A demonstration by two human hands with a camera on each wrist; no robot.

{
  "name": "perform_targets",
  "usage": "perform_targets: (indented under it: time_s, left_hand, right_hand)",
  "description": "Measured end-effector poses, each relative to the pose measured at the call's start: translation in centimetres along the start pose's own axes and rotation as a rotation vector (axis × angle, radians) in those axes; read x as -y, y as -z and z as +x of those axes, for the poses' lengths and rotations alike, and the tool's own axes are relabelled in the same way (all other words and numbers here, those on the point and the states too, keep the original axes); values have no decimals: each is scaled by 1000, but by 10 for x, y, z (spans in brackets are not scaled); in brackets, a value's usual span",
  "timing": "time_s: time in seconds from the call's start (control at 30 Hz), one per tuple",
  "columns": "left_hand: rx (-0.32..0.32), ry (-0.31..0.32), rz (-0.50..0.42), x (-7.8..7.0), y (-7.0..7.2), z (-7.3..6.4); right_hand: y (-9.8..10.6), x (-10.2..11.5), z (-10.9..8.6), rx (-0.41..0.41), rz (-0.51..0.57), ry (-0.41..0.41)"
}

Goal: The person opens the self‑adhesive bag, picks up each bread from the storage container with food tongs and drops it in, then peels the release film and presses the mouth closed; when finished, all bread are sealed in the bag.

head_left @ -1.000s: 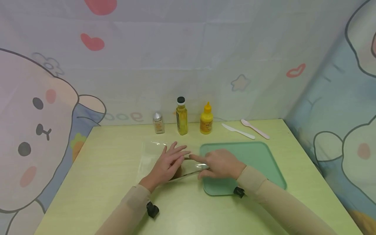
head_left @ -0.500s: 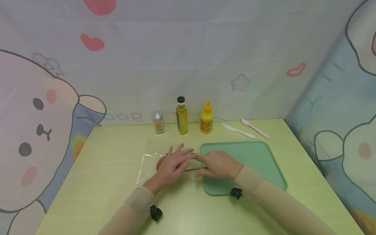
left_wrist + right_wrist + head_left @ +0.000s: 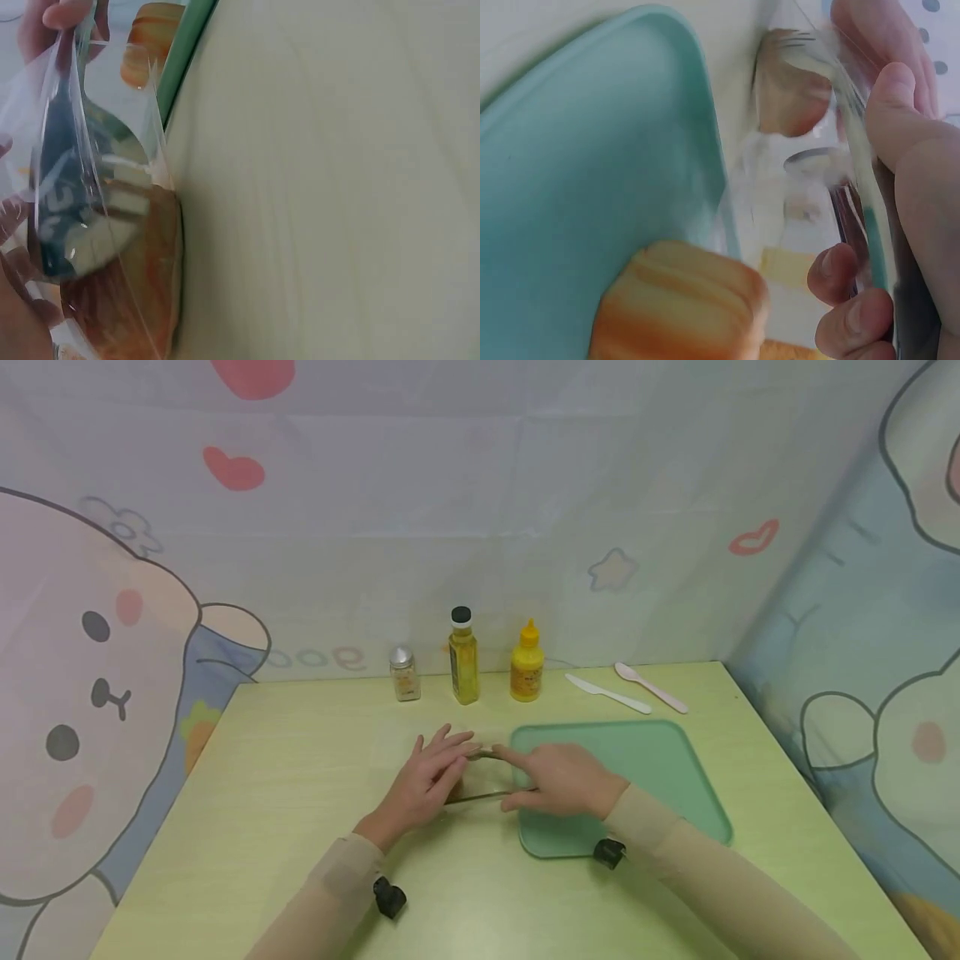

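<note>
"Clear plastic first: where does the bag (image 3: 159,154) lie?"

"On the worktop (image 3: 225,827), left of the green tray (image 3: 637,752). Browned bread (image 3: 146,277) inside it. Heads of a pair of tongs (image 3: 56,187), one slotted, one dark and solid, reach in beside the bread; contact between them cannot be told."

"Right hand (image 3: 566,781)?"

"Fingers curled round the tongs' handles, thumb on one arm; it sits over the tray's left edge."

"Left hand (image 3: 420,785)?"

"Fingers extended and spread, laid against the bag near the tong heads. Whether its thumb pinches the film: cannot be told."

"Other bread?"

"A second piece, the golden roll (image 3: 679,307), at the tray's edge in the right wrist view; hidden in the head view."

"Back row, left to right?"

"Silver-capped shaker (image 3: 406,677), black-capped oil bottle (image 3: 464,664), yellow squeeze bottle (image 3: 527,668), all upright. Then white knife (image 3: 609,695) and pink spoon (image 3: 651,688), both flat, slanting, behind the tray."
</note>
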State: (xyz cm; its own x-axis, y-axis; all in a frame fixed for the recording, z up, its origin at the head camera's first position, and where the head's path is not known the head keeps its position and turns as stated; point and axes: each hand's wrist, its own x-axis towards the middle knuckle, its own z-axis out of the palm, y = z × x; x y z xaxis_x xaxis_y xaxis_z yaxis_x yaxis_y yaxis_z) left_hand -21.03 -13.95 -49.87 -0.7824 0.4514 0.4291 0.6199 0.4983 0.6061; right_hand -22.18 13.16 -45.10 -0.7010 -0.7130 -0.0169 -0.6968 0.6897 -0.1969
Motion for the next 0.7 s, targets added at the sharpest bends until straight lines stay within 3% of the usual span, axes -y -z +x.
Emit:
perform_targets:
  time_s: [0.33, 0.7]
  left_hand:
    - [1, 11, -48, 8, 5, -3]
    - [-15, -53, -73, 13, 5, -3]
  right_hand:
    - [22, -21, -31, -59, -14, -3]
    - [34, -47, -73, -161, -43, -61]
